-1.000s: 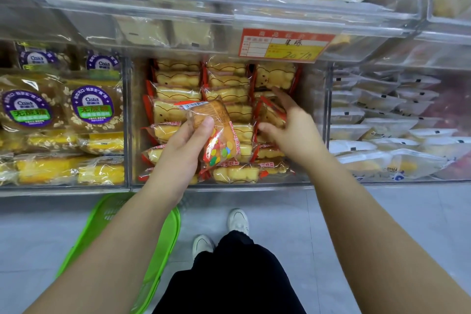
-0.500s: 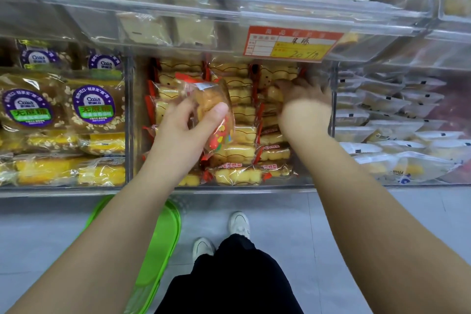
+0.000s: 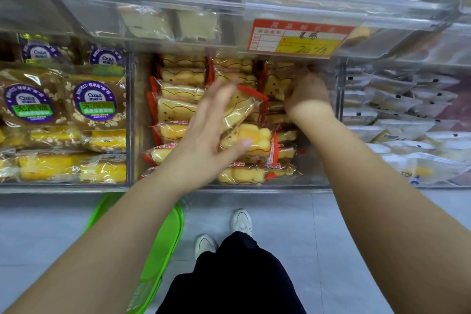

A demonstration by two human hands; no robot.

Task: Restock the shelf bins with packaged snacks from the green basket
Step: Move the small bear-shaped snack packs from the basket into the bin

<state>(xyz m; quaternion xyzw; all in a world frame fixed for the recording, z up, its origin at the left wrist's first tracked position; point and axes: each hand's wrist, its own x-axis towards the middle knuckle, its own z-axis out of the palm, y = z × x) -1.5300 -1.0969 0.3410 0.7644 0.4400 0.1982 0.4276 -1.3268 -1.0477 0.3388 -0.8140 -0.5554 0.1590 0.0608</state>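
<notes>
A: Middle bin (image 3: 318,181), frame centre, packed with bear-cake packs (image 3: 246,139). Green basket (image 3: 163,250) on the floor, lower left.

B: Hands?

A: Left hand (image 3: 204,135) spread flat, fingers straight, pressing a tilted pack (image 3: 239,109) into the stack. Right hand (image 3: 305,94) curled round packs (image 3: 275,85) at the bin's upper right.

B: Tip?

A: Probably hold that row back, press the pack flat, red seams aligned.
</notes>
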